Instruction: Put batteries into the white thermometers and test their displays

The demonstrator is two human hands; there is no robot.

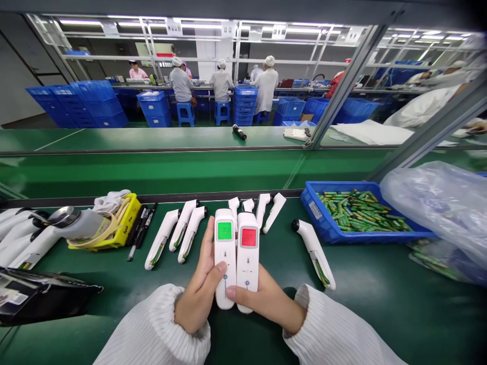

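Observation:
Two white infrared thermometers stand side by side before me, screens facing my eyes. My left hand [201,289] is closed on the left thermometer [225,268], whose screen glows green; the thumb rests on its front. The right thermometer [248,263] has a red screen, and my right hand [270,299] grips it with the thumb across its lower front. Just beyond my hands lie more white thermometers [263,210]. Several others, such as one thermometer [163,238] with batteries showing in its open handle, lie to the left. Another thermometer [314,253] lies to the right, batteries showing.
A blue tray [342,236] of green batteries stands at right beside a clear plastic bag [437,203]. At left are a yellow basket [131,223], black pens [142,225], a grey bottle [81,223] and a black pouch [49,299]. Past the green conveyor belt [152,172], people work among blue crates.

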